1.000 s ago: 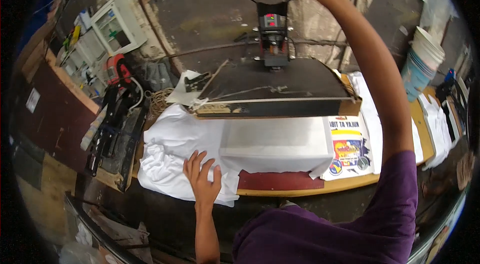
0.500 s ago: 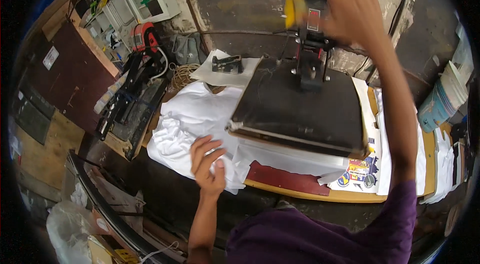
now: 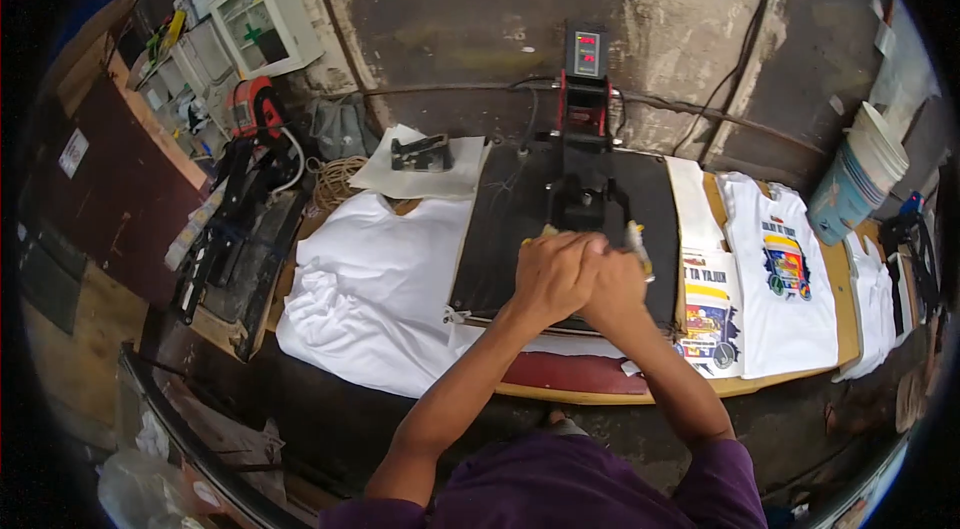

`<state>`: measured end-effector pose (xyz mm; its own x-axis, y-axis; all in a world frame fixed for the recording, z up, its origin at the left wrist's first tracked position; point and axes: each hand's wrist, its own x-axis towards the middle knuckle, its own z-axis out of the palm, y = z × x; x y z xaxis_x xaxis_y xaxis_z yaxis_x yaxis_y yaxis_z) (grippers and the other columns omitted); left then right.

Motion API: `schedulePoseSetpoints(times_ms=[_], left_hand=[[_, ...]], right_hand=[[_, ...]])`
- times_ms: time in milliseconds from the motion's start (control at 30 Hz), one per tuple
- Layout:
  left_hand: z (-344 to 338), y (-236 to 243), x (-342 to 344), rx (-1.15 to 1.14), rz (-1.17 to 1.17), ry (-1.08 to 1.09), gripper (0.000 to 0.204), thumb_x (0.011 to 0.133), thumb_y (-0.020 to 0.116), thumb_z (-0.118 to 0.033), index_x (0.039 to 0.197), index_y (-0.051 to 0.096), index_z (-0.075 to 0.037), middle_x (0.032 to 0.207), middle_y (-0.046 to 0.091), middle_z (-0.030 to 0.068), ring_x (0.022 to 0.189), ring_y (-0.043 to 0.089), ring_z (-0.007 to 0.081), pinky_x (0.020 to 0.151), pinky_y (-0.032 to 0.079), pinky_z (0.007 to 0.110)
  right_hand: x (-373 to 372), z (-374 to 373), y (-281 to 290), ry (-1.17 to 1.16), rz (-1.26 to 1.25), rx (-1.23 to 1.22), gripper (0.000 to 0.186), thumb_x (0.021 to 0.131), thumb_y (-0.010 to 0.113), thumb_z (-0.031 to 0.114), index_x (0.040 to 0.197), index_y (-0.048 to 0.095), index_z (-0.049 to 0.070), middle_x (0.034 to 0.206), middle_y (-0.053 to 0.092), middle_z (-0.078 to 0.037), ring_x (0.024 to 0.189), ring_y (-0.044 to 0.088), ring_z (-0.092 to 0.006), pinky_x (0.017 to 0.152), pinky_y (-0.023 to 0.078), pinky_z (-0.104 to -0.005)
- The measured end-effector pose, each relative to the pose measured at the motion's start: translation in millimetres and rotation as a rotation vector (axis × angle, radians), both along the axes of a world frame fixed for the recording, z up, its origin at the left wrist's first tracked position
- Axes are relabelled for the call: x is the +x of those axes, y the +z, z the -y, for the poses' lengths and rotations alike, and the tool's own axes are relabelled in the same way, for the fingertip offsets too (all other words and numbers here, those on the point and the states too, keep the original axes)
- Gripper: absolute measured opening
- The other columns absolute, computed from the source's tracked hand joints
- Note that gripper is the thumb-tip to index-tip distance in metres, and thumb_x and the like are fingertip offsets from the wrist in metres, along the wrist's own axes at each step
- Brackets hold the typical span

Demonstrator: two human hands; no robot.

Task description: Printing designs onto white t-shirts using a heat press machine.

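Note:
My left hand [image 3: 553, 274] and my right hand [image 3: 618, 287] are closed together, overlapping, on the handle [image 3: 637, 239] of a black heat press [image 3: 500, 244], whose plate lies lowered on the bench [image 3: 560, 391]. A white shirt [image 3: 380, 299], bunched at its left end, extends left from under the press. To the right are printed transfer sheets [image 3: 708, 324] and a white shirt with a colourful print [image 3: 775, 319]. A small display [image 3: 586, 57] tops the press's back arm.
Another press [image 3: 240, 239] stands at the left beside coiled cord [image 3: 333, 184]. A dark object on paper [image 3: 420, 154] sits behind the shirt. Stacked buckets [image 3: 855, 174] and folded white shirts [image 3: 868, 309] are at the right, a cabinet [image 3: 262, 24] on the wall, a rail [image 3: 200, 439] at lower left.
My raised right hand came down with the handle, and the press's top plate lowered. My left hand left the white shirt and joined it on the handle.

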<state>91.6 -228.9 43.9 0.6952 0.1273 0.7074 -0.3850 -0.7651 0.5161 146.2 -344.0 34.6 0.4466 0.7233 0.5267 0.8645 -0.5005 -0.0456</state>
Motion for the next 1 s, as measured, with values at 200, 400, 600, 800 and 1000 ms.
schedulePoseSetpoints(times_ms=[200,400,600,800,1000], left_hand=[[-2.4,-18.2,1.1,0.040,-0.046,-0.016,0.026,0.094,0.051,-0.019,0.100,0.071,-0.003,0.100,0.074,0.0130,0.087,0.071,0.0327,0.078,0.055,0.041],[-3.8,-13.9,-3.4,-0.011,-0.016,-0.026,0.033,0.099,0.050,-0.031,0.108,0.071,-0.006,0.109,0.072,0.0124,0.093,0.069,0.0350,0.084,0.053,0.043],[0.8,-18.3,1.3,0.076,-0.154,0.121,0.038,0.099,0.052,-0.033,0.079,0.069,-0.005,0.081,0.068,0.0181,0.077,0.065,0.0424,0.070,0.050,0.051],[0.7,-24.4,5.5,0.113,-0.177,0.200,0.027,0.096,0.061,-0.030,0.091,0.075,-0.007,0.078,0.068,0.0179,0.070,0.067,0.0352,0.061,0.049,0.040],[0.6,-34.6,12.5,-0.039,-0.045,0.182,0.024,0.096,0.062,-0.020,0.086,0.072,-0.001,0.073,0.071,0.0122,0.064,0.067,0.0200,0.061,0.049,0.032]], right_hand=[[-2.5,-2.5,-26.0,-0.033,0.043,0.045,0.014,0.081,0.062,0.022,0.082,0.067,0.009,0.073,0.066,-0.009,0.070,0.068,-0.0249,0.065,0.052,-0.0393],[-36.4,11.3,-27.9,0.094,0.227,0.284,0.059,0.067,0.076,0.012,0.122,0.059,-0.002,0.124,0.056,-0.024,0.120,0.052,-0.0430,0.103,0.042,-0.0521],[-120.0,77.5,-78.0,0.129,-0.156,0.373,0.054,0.073,0.074,0.006,0.126,0.060,0.007,0.135,0.051,-0.023,0.124,0.050,-0.0440,0.102,0.046,-0.0524],[-124.2,191.6,-163.9,-0.090,-0.187,0.306,0.040,0.073,0.069,0.004,0.114,0.067,0.005,0.120,0.059,-0.021,0.111,0.057,-0.0430,0.091,0.051,-0.0502],[-64.5,304.3,-239.9,-0.323,-0.391,0.111,0.023,0.079,0.073,0.012,0.101,0.070,0.007,0.112,0.065,-0.011,0.110,0.059,-0.0317,0.088,0.053,-0.0421]])
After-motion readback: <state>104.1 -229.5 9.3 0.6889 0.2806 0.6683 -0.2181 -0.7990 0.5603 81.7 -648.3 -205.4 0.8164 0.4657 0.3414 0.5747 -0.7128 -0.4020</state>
